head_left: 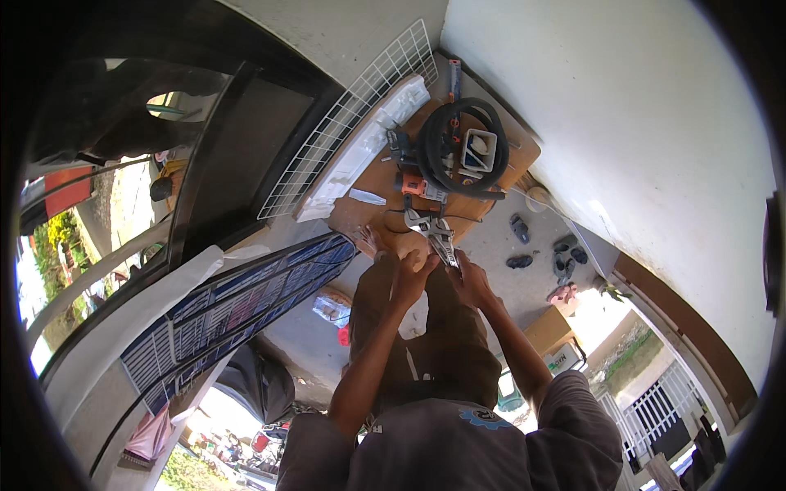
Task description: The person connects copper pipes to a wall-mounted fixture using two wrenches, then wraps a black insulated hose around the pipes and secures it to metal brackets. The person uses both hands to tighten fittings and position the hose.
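Two silver metal tools show together just beyond my hands, over the near edge of the brown table. One, which looks like an adjustable wrench (443,239), runs down into my right hand (470,283), whose fingers are closed round its handle. The other, a wrench-like head (416,221), lies against it on the left. My left hand (411,277) is curled closed just below and left of the tools; what lies inside its fingers is hidden. Near my left trouser leg's end is what looks like a bare foot (371,242).
Farther back on the brown table (517,153) lie a coiled black hose (426,151), an orange power tool (412,184) and a white tray (480,150). A white wire grid (332,127) leans at left. Several dark sandals (519,229) and a cardboard box (548,331) stand on the floor at right.
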Available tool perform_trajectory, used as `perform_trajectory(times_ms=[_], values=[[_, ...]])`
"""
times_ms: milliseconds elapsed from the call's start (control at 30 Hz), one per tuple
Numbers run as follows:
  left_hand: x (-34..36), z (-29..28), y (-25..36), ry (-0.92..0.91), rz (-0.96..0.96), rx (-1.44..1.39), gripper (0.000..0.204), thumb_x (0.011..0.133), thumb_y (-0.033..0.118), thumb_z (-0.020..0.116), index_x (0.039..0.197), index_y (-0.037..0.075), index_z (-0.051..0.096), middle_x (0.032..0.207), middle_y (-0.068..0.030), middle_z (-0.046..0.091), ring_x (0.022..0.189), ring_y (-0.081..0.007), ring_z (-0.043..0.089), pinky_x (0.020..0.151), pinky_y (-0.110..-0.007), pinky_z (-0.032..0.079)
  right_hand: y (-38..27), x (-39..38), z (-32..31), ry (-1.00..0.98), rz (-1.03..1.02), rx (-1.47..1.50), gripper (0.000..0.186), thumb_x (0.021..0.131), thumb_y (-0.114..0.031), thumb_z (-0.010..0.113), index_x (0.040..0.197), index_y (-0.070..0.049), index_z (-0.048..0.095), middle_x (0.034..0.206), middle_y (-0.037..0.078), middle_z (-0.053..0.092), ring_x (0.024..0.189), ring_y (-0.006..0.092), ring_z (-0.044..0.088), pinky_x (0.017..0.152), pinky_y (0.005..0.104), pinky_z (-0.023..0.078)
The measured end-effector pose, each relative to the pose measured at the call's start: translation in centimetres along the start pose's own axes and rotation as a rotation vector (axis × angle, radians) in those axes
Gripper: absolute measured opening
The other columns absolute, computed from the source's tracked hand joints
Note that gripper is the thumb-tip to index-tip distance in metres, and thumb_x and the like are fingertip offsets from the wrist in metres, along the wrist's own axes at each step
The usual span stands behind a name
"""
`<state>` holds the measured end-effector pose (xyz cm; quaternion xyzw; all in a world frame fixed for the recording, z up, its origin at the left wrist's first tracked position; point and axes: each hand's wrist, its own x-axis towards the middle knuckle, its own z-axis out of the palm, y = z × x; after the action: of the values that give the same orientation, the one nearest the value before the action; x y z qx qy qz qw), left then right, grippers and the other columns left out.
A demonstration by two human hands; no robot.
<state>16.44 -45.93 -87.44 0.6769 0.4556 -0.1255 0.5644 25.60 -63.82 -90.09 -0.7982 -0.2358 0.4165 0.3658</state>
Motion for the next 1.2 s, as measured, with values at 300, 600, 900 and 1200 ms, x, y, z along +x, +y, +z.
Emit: perform_trajectory(times_ms=[300, 600, 900, 1200], values=[[-9.9, -15.6, 16.8, 0.236, 0.503, -0.906, 0.029, 0.101, 0.019, 0.061, 0.123, -0.001, 0.061, 0.111, -0.0114, 0.071, 0.106, -0.0190, 0.064, 0.097, -0.035, 0.049, -29.7, 1.0, -2.4, 0.070, -0.754, 0.012, 0.075, 0.082, -0.005, 0.070, 0.150, 0.001, 0.040, 0.137, 0.027, 0.059, 0.121, 0.0434, 0.063, 0.092, 0.0438, 0.054], [-25.3, -36.0, 21.1, 0.479, 0.616, -0.851, 0.027, 0.110, 0.027, 0.053, 0.091, 0.008, 0.055, 0.061, 0.0005, 0.051, 0.048, -0.0102, 0.049, 0.046, -0.028, 0.042, -49.2, -2.9, -2.0, 0.184, -1.129, 0.461, 0.026, 0.110, -0.021, 0.040, 0.119, 0.002, 0.051, 0.083, 0.004, 0.052, 0.072, 0.0120, 0.055, 0.068, 0.0288, 0.049], [-37.0, -51.1, 28.1, 0.585, 0.816, -0.612, 0.048, 0.099, 0.055, 0.064, 0.081, 0.014, 0.046, 0.066, 0.0049, 0.040, 0.053, -0.0049, 0.033, 0.046, -0.026, 0.022, -70.6, -10.5, -4.8, -0.337, -1.403, 0.890, 0.058, 0.106, -0.058, 0.048, 0.107, 0.000, 0.055, 0.067, 0.001, 0.044, 0.054, 0.0098, 0.040, 0.047, 0.0242, 0.035], [-43.3, -59.4, 36.8, 0.844, 1.214, -0.504, 0.060, 0.103, 0.073, 0.037, 0.081, 0.017, 0.043, 0.065, 0.0037, 0.036, 0.054, -0.0090, 0.035, 0.050, -0.028, 0.028, -86.6, -13.0, -7.8, -0.150, -1.127, 0.595, 0.049, 0.109, -0.051, 0.046, 0.108, -0.003, 0.057, 0.065, 0.003, 0.051, 0.047, 0.0100, 0.043, 0.044, 0.0255, 0.033]])
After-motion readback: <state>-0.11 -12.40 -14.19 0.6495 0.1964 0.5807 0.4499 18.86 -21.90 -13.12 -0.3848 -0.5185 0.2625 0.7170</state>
